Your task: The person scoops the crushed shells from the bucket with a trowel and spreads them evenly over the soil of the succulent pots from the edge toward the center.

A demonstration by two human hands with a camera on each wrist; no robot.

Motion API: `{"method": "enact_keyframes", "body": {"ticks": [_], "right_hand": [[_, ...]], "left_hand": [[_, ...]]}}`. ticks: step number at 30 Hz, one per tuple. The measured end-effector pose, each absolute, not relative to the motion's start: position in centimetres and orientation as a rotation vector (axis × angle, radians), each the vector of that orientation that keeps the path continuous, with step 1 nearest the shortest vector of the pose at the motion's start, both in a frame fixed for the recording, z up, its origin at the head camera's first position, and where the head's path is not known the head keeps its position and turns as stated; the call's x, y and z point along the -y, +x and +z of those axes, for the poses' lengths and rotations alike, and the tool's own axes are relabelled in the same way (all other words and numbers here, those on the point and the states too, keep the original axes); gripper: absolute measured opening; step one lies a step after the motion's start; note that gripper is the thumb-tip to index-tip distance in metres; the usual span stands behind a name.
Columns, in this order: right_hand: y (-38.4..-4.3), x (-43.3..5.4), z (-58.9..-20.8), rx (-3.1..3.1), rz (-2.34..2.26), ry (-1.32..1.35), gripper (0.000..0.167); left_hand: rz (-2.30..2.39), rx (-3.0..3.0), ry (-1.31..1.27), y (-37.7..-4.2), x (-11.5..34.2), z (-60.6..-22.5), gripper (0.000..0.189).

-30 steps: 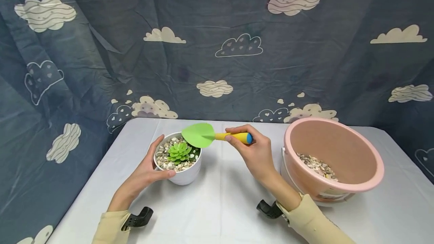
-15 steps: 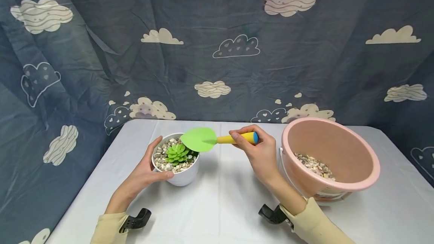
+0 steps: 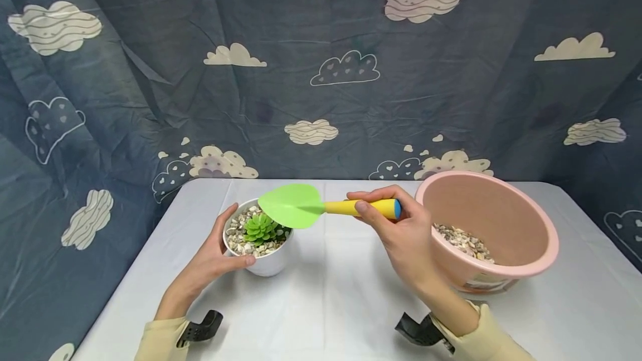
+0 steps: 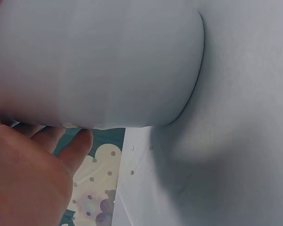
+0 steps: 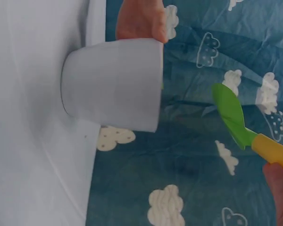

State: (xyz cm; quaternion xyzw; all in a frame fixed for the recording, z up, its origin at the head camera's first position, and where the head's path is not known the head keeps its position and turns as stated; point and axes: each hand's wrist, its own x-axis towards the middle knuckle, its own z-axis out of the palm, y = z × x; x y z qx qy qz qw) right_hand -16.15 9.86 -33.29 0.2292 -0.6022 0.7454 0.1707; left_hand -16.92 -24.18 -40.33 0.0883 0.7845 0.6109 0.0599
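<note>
A white flowerpot (image 3: 273, 263) stands on the table at the left, filled with small pebbles (image 3: 238, 241) around a green succulent (image 3: 261, 228). My left hand (image 3: 210, 258) holds the pot from its left side, thumb at the near rim and fingers along the far side. In my right hand (image 3: 401, 233) I grip the yellow, blue-ended handle of a garden trowel (image 3: 292, 206). Its green blade overlaps the pot's right rim in the head view. The right wrist view shows the blade (image 5: 231, 113) above the pot, apart from its rim.
A pink bucket (image 3: 531, 227) with pebbles (image 3: 463, 243) at its bottom stands to the right, close to my right forearm. White cloth covers the table (image 3: 331, 305). A dark cloud-print curtain (image 3: 281, 93) hangs behind it.
My right hand has moved right, and the trowel looks larger, nearer the head camera. My left hand keeps its hold on the pot. The head view has shifted slightly.
</note>
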Motion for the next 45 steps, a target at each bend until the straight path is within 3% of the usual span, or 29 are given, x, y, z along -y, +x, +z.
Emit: {"method": "enact_keyframes", "body": {"ticks": [17, 27, 37, 45], "right_hand": [[-14.2, -15.6, -31.0, 1.683, 2.079, 0.516, 0.014], [-13.4, -19.5, -30.2, 1.657, 2.072, 0.382, 0.017], [-13.3, -22.5, -29.9, 1.528, 2.149, 0.403, 0.016], [-12.9, -24.3, -29.8, 1.656, 1.975, 0.230, 0.022]], "left_hand": [[1.681, -2.647, 0.415, -16.1, 23.8, -37.7, 0.102], [1.223, -2.880, 0.412, -13.6, 20.2, -34.5, 0.108], [1.281, -2.865, 0.375, -12.6, 17.6, -33.4, 0.093], [1.354, -2.799, 0.483, -12.9, 14.6, -32.9, 0.089]]}}
